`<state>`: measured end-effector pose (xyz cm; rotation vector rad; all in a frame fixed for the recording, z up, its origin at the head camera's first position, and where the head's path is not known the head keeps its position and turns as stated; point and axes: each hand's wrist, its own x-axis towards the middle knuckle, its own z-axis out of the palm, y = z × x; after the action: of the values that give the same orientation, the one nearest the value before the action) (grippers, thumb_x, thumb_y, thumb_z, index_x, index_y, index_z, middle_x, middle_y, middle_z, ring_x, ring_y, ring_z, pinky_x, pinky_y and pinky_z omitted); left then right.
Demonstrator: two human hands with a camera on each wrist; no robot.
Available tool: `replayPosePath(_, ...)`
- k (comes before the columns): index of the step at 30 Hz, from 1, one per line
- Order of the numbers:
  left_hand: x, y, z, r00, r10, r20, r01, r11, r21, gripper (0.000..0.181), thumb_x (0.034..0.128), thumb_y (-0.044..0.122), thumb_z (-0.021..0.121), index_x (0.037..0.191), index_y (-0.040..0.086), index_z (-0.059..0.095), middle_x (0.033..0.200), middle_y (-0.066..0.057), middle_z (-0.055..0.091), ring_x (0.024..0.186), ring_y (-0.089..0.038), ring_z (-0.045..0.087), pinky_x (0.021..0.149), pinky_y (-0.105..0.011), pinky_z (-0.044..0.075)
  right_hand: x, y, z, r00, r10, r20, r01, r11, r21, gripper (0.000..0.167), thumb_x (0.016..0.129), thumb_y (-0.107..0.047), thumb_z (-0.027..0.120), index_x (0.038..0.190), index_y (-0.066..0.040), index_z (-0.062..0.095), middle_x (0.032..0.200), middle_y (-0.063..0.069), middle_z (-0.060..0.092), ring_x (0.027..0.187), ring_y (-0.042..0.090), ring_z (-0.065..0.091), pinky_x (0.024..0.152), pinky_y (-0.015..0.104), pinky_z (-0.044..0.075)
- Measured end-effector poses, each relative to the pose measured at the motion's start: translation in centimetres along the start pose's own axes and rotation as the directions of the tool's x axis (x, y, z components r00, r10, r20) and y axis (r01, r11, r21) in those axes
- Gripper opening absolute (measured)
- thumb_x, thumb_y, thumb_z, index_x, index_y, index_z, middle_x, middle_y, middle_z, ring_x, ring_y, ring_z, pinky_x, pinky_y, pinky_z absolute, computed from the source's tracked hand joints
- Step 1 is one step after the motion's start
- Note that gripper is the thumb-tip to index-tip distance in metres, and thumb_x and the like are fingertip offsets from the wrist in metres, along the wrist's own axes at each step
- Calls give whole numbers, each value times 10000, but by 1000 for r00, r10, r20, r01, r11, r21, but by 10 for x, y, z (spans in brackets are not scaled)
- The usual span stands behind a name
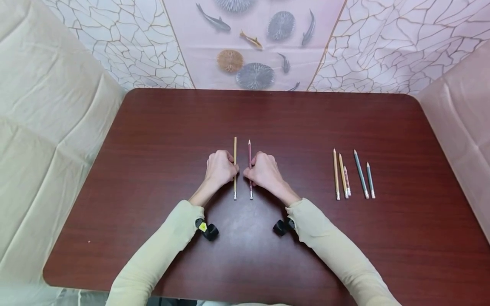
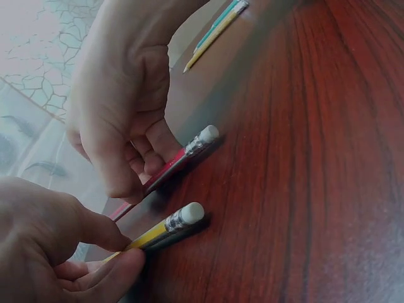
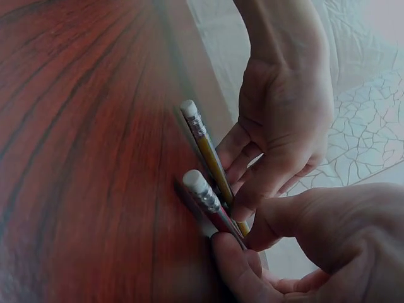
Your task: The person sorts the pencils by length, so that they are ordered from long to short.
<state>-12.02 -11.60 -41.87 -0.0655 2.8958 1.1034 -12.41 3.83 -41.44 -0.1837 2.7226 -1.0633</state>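
My left hand (image 1: 220, 167) pinches a yellow pencil (image 1: 235, 187) between thumb and fingers, near the middle of the table. Beside it on the right, my right hand (image 1: 265, 170) pinches a dark red pencil (image 1: 250, 149). Both pencils point away from me, roughly parallel with a small gap, white erasers toward me. In the left wrist view the yellow pencil (image 2: 150, 235) and the red pencil (image 2: 169, 169) lie low over the wood. The right wrist view shows the red pencil's eraser (image 3: 196, 182) nearer than the yellow pencil (image 3: 213, 163).
On the right of the brown table (image 1: 183, 114) lie several more pencils: a long light one (image 1: 336, 176), a yellow one (image 1: 342, 174), a short patterned one (image 1: 347, 180), and two blue-green ones (image 1: 361, 173), one shorter. A patterned cloth (image 1: 260, 46) hangs behind the table's far edge.
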Motion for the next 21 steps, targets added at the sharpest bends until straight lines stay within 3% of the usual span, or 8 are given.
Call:
replayPosePath(5, 0, 0, 0, 1000, 8, -11, -8, 1000, 1, 104, 766, 72, 706, 858, 25, 719, 526, 7, 643, 581, -204, 686, 810, -414, 514, 1, -3, 2, 1000, -10, 2, 10, 1000, -19, 152, 766, -125, 678, 888, -42, 639, 476, -54, 594, 474, 121, 624, 674, 363, 537)
replayPosePath(13, 1, -1, 0, 998, 42, -37, -40, 998, 44, 86, 746, 72, 713, 821, 38, 739, 662, -35, 696, 788, -294, 701, 802, -446, 516, 1, -7, 6, 1000, -21, -4, 21, 999, -45, 148, 774, -133, 683, 875, -37, 634, 482, -44, 588, 528, 178, 629, 665, 377, 532)
replayPosePath(21, 0, -3, -1, 999, 34, -39, -32, 999, 44, 97, 735, 63, 698, 816, 45, 748, 699, -47, 708, 803, -296, 699, 813, -452, 517, 3, -9, 11, 999, -41, -17, 39, 995, -90, 112, 760, -145, 681, 810, -56, 637, 559, -7, 590, 655, 279, 653, 655, 402, 527)
